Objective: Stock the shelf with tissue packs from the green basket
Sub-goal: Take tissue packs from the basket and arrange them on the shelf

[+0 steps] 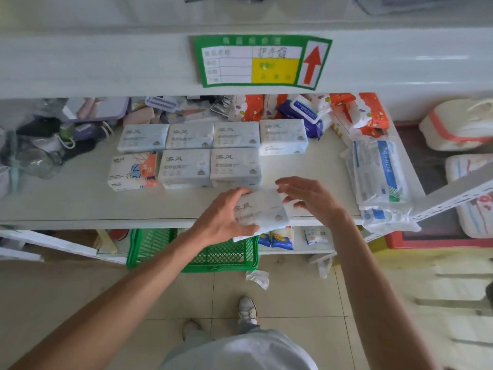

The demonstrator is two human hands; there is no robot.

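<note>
While L hand (pixel 226 217) curls fingers round pack (pixel 264 206), R hand (pixel 309 198) fingers spread beside; looks light, squashy, so hold short ends.

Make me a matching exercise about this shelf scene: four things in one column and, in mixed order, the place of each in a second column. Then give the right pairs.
Things
1. held tissue pack
2. green basket
3. label with red arrow
4. orange-and-white tissue pack

Places
a. low down, below the shelf
b. left end of the front row on the shelf
c. stuck on the front face of the upper shelf
d. gripped by the left hand, over the shelf's front edge

Pairs: 1-d, 2-a, 3-c, 4-b
</note>
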